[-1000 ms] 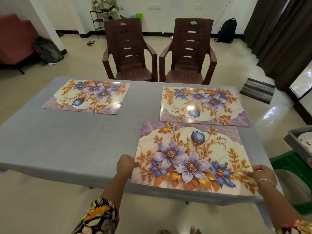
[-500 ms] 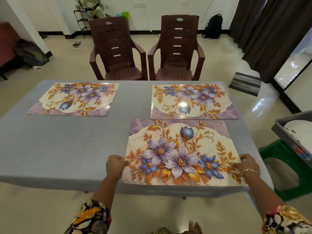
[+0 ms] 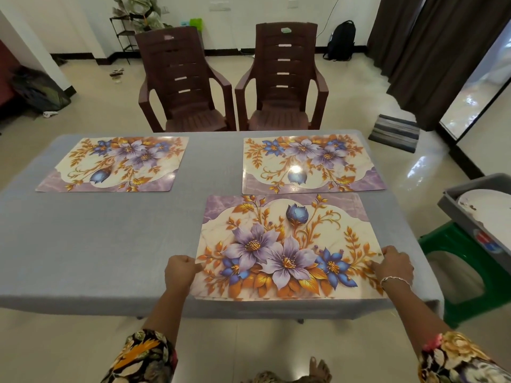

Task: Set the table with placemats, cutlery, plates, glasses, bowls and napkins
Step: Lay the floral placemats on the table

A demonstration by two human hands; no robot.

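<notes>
Grey table [image 3: 96, 244] bears a placemat [image 3: 287, 244], gripped between left hand [image 3: 179, 273] and right hand [image 3: 395, 265].

Both arms reach forward and down, nearly straight, the forearms bare below flowered sleeves [image 3: 143, 355]. The left hand [image 3: 181, 273] is curled into a fist, knuckles up, its fingers closed on the left edge of the placemat [image 3: 287, 244]. The right hand [image 3: 395, 265] is knuckles up too, fingers bent over the mat's right edge (its thumb is out of sight from here). A thin silver bracelet [image 3: 396, 280] circles the right wrist. The two hands sit well apart, about level with each other.
</notes>
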